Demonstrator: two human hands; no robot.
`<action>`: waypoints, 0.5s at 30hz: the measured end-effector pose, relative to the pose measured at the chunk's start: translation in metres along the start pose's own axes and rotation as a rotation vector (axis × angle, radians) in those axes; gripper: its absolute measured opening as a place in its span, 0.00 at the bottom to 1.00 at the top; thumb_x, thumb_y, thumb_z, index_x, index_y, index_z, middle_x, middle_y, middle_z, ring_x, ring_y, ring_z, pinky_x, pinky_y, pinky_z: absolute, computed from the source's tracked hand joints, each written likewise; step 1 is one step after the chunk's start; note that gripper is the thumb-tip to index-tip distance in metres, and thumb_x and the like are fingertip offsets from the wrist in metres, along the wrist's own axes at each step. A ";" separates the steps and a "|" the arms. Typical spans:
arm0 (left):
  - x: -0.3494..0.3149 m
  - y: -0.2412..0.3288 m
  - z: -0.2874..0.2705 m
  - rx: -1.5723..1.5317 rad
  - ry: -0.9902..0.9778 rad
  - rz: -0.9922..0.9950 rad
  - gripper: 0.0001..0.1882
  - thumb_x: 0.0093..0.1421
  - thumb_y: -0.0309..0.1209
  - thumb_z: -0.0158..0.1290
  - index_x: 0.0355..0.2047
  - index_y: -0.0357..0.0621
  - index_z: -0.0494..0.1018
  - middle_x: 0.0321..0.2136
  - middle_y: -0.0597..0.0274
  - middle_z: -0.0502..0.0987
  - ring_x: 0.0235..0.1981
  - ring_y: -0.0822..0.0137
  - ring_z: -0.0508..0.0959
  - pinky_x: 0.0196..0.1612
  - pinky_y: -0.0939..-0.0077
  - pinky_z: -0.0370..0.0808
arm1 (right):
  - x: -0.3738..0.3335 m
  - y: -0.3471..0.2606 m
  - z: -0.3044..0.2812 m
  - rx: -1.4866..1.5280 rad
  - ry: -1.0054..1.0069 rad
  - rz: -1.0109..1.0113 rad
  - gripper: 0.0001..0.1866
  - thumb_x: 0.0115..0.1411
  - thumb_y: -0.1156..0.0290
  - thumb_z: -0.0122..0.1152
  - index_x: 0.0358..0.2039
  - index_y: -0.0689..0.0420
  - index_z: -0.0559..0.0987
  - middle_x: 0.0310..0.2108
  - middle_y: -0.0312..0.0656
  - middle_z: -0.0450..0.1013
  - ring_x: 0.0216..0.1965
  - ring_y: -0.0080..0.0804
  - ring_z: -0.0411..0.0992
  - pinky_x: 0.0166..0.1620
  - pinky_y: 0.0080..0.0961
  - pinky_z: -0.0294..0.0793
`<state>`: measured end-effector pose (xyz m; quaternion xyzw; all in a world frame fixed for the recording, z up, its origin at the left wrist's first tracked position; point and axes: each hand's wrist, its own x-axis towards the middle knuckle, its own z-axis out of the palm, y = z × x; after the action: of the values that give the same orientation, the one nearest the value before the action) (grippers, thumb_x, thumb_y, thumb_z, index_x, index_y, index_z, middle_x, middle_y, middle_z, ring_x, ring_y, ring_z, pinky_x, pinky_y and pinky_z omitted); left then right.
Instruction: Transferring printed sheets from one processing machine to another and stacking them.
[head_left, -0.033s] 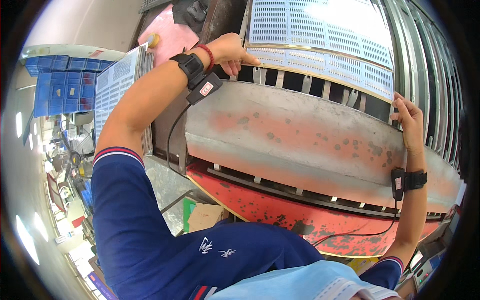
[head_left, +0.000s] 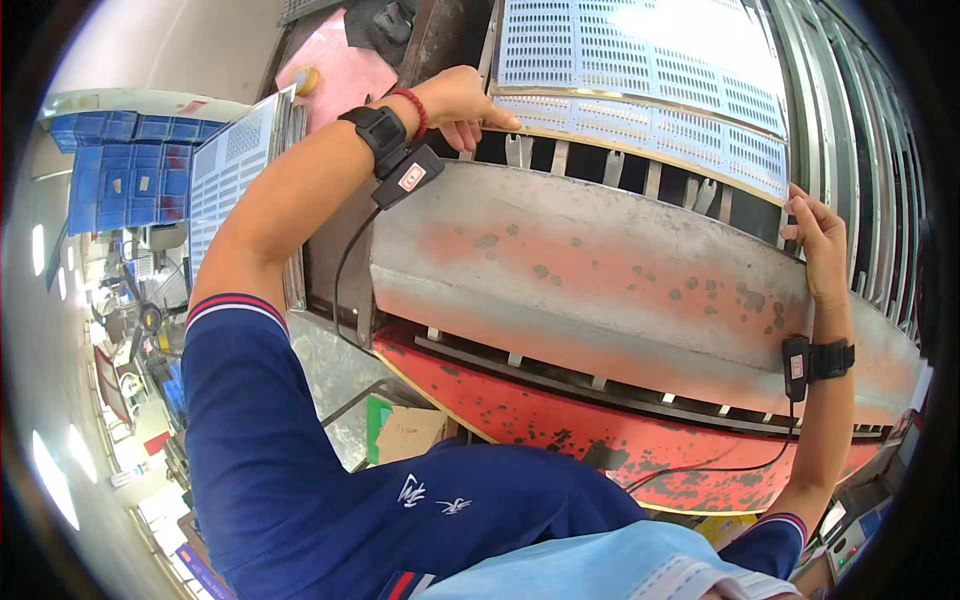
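Note:
Slotted white-blue panels lie at the top of the head view, over metal supports. The front one has a thin tan edge toward me. My left hand is at the near left corner, thumb stretched along the edge and the other fingers curled below it. With bent fingers, my right hand pinches the near right corner. Several upright forked metal fingers show in the gap just in front of the panel. Both wrists wear black straps with small cabled devices.
A worn grey and red machine beam crosses between me and the panels. Long metal rails run along the right. More slotted panels lean at the left, near blue bins. A pink sheet holds a tape roll.

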<state>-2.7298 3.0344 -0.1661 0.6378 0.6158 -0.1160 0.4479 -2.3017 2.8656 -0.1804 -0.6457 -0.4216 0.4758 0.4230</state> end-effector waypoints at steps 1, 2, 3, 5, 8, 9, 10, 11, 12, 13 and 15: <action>-0.001 0.000 0.000 -0.013 -0.010 0.006 0.28 0.44 0.41 0.62 0.31 0.21 0.71 0.19 0.45 0.73 0.14 0.62 0.76 0.15 0.78 0.75 | 0.000 0.001 0.000 0.016 0.002 -0.044 0.17 0.57 0.67 0.55 0.40 0.68 0.74 0.38 0.43 0.73 0.22 0.16 0.68 0.29 0.11 0.69; -0.002 0.000 -0.001 -0.012 -0.011 0.004 0.28 0.44 0.41 0.62 0.31 0.21 0.71 0.19 0.45 0.73 0.14 0.62 0.76 0.15 0.78 0.75 | 0.000 0.001 0.000 -0.004 0.019 -0.013 0.17 0.57 0.67 0.55 0.40 0.68 0.74 0.38 0.43 0.73 0.22 0.16 0.68 0.29 0.11 0.69; -0.003 0.001 -0.002 -0.015 -0.021 0.011 0.29 0.44 0.42 0.62 0.31 0.22 0.71 0.18 0.45 0.73 0.14 0.63 0.75 0.14 0.78 0.74 | 0.001 0.001 -0.001 -0.008 0.012 -0.003 0.17 0.57 0.67 0.55 0.40 0.68 0.74 0.37 0.43 0.73 0.22 0.16 0.68 0.28 0.11 0.69; -0.005 0.001 -0.003 -0.018 -0.033 0.018 0.29 0.43 0.42 0.62 0.32 0.22 0.71 0.18 0.46 0.73 0.13 0.63 0.75 0.14 0.78 0.74 | 0.001 0.001 -0.002 -0.011 0.006 0.009 0.17 0.57 0.66 0.55 0.40 0.68 0.74 0.36 0.43 0.73 0.23 0.16 0.68 0.28 0.11 0.68; -0.006 0.001 -0.003 -0.020 -0.059 -0.006 0.28 0.43 0.43 0.62 0.31 0.24 0.72 0.17 0.48 0.73 0.13 0.64 0.75 0.14 0.78 0.73 | 0.001 0.001 -0.002 -0.014 0.004 0.015 0.17 0.57 0.67 0.55 0.41 0.68 0.74 0.35 0.42 0.73 0.23 0.15 0.68 0.28 0.11 0.68; -0.006 0.001 -0.003 0.006 -0.049 -0.002 0.28 0.43 0.44 0.62 0.31 0.25 0.72 0.17 0.48 0.73 0.12 0.65 0.74 0.13 0.78 0.73 | 0.001 0.000 -0.002 -0.033 0.003 0.017 0.17 0.57 0.66 0.55 0.41 0.68 0.74 0.35 0.42 0.73 0.22 0.15 0.67 0.28 0.10 0.68; -0.005 0.001 -0.002 0.033 -0.040 0.001 0.28 0.43 0.44 0.62 0.30 0.26 0.72 0.17 0.49 0.73 0.12 0.65 0.74 0.13 0.78 0.73 | 0.001 0.000 -0.001 -0.035 0.012 0.003 0.17 0.57 0.66 0.55 0.41 0.68 0.74 0.35 0.42 0.73 0.22 0.15 0.67 0.28 0.10 0.68; -0.005 0.001 -0.002 0.033 -0.040 0.000 0.28 0.43 0.44 0.62 0.30 0.26 0.72 0.17 0.49 0.73 0.12 0.65 0.74 0.13 0.78 0.73 | 0.001 0.001 -0.001 -0.050 0.001 0.019 0.17 0.57 0.66 0.55 0.41 0.68 0.74 0.35 0.42 0.73 0.22 0.15 0.67 0.28 0.10 0.68; -0.004 0.001 -0.001 0.041 -0.048 0.004 0.28 0.43 0.44 0.62 0.30 0.26 0.72 0.16 0.49 0.72 0.11 0.65 0.74 0.13 0.78 0.73 | 0.001 0.001 -0.001 -0.050 0.011 0.006 0.17 0.57 0.66 0.55 0.41 0.67 0.74 0.35 0.42 0.73 0.22 0.15 0.67 0.27 0.10 0.68; -0.003 0.002 -0.001 0.050 -0.053 0.013 0.28 0.43 0.44 0.62 0.30 0.26 0.72 0.16 0.50 0.72 0.11 0.66 0.74 0.12 0.78 0.72 | 0.002 0.001 -0.001 -0.030 0.002 -0.035 0.17 0.57 0.66 0.55 0.41 0.67 0.74 0.35 0.42 0.73 0.21 0.14 0.66 0.27 0.10 0.67; -0.001 0.002 -0.001 0.066 -0.071 -0.006 0.30 0.42 0.46 0.63 0.30 0.24 0.72 0.18 0.48 0.73 0.13 0.65 0.75 0.14 0.78 0.74 | 0.002 0.002 -0.001 -0.058 0.021 0.019 0.17 0.57 0.66 0.55 0.41 0.67 0.74 0.36 0.43 0.73 0.21 0.14 0.66 0.27 0.10 0.67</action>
<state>-2.7287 3.0350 -0.1642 0.6459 0.5973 -0.1603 0.4476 -2.2997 2.8668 -0.1828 -0.6667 -0.4248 0.4603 0.4039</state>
